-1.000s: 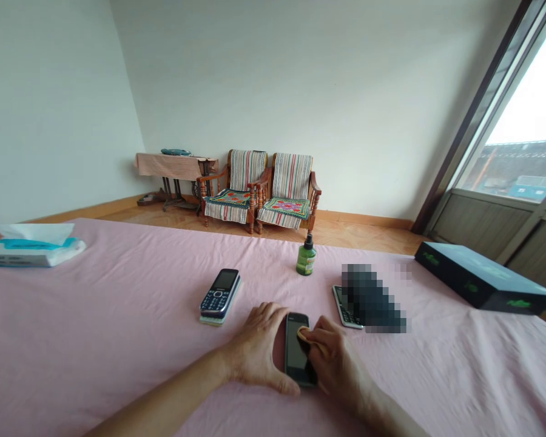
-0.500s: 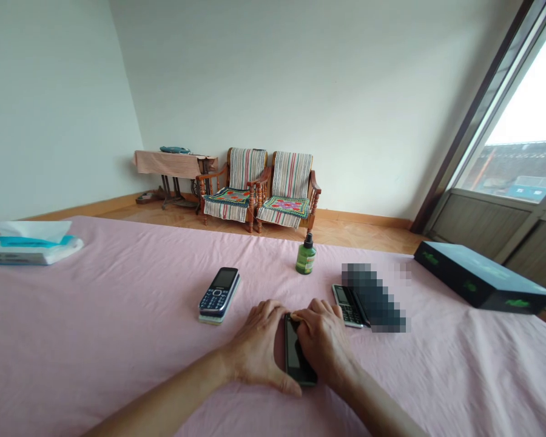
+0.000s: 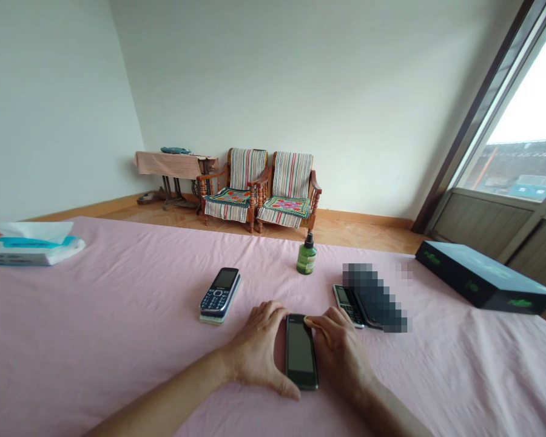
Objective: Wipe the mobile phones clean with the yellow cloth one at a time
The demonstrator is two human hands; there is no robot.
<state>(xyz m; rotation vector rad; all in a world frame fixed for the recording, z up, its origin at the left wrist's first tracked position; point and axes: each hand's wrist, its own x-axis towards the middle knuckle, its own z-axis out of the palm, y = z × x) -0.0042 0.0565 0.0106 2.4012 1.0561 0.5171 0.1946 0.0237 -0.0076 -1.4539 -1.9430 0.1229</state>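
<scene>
A dark touchscreen phone (image 3: 300, 347) lies face up on the pink cloth (image 3: 131, 358). My left hand (image 3: 256, 345) braces it from the left, fingers at its top corner and thumb by its bottom edge. Bunched in the closed fingers of my right hand (image 3: 344, 346) is a small yellowish cloth (image 3: 309, 321), at the phone's upper right edge. Left of my hands, a dark blue keypad phone (image 3: 219, 291) rests on top of another flat device. To the right lies a silver-edged keypad phone (image 3: 348, 305), partly behind my right hand.
Beside the keypad phone on the right is a dark, pixelated object (image 3: 377, 298). A green spray bottle (image 3: 306, 258) stands farther back. A black box (image 3: 482, 276) lies at far right, a tissue pack (image 3: 31, 249) at far left. Two wooden armchairs (image 3: 284, 203) stand beyond the cloth's edge.
My right hand has slid right with the cloth, from over the phone's screen to its right edge, uncovering the screen. The left hand keeps its place.
</scene>
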